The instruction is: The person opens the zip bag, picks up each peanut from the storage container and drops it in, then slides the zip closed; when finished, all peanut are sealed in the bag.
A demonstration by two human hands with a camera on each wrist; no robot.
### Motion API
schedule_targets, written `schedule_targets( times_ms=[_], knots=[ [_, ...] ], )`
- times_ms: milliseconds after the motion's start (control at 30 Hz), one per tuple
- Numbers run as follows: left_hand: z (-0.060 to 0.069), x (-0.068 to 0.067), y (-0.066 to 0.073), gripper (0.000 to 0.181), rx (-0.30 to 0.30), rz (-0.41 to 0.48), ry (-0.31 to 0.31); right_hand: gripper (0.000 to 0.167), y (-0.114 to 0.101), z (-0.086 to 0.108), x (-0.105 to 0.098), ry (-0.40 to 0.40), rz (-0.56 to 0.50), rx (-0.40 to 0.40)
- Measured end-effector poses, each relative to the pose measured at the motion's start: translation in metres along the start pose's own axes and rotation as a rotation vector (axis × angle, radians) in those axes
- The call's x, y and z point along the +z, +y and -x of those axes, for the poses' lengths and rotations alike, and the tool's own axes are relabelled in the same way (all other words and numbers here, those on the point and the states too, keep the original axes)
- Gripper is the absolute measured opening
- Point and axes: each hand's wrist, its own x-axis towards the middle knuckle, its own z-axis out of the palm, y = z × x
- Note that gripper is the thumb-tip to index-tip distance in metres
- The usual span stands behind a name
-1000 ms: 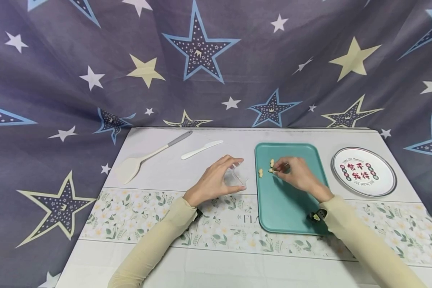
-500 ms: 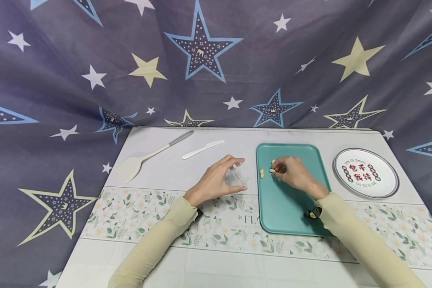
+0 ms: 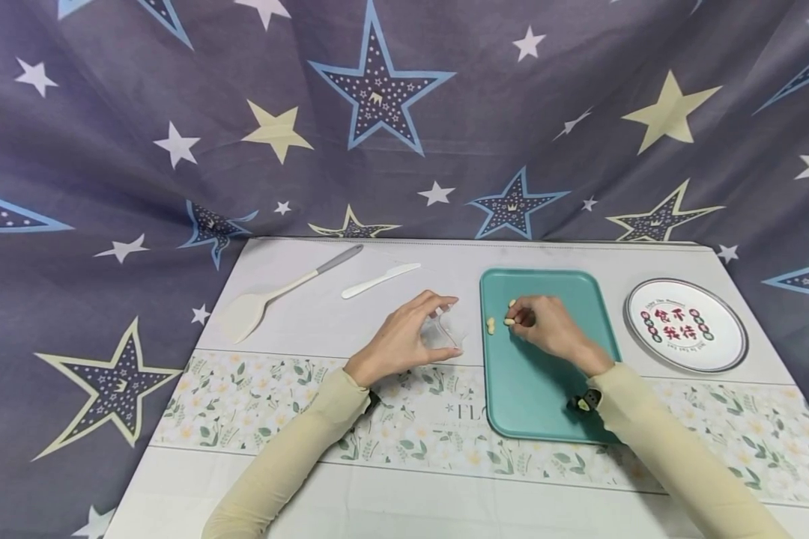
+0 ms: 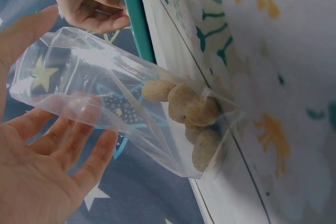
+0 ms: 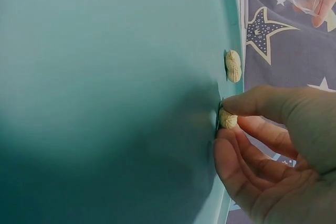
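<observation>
My left hand holds a clear plastic bag by its wide mouth, thumb on one side and fingers on the other. Several unshelled peanuts lie at the bottom of the bag. Over the teal tray, my right hand pinches a peanut between thumb and fingers. Another peanut lies by the tray's left edge, a little left of the right fingertips. One more peanut shows just behind those fingers, partly hidden by them.
A white plate with red lettering stands to the right of the tray. At the back left lie a white plastic knife and a cream spatula with a grey handle. A star-patterned cloth hangs behind the table.
My right fingers have worked slightly at the peanut and now pinch it, covering more of the one behind. The left hand and bag stay in place.
</observation>
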Motion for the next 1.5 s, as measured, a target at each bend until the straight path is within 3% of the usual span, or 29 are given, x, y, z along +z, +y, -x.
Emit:
schedule_targets(
  times_ms=[700, 1500],
  knots=[
    [0.001, 0.0, 0.0, 0.08, 0.01, 0.004, 0.007, 0.013, -0.026, 0.004, 0.0, 0.064, -0.004, -0.035],
    [-0.001, 0.001, 0.0, 0.079, 0.041, 0.022, 0.014, 0.015, -0.085, 0.002, 0.004, 0.109, -0.084, -0.139]
  ],
)
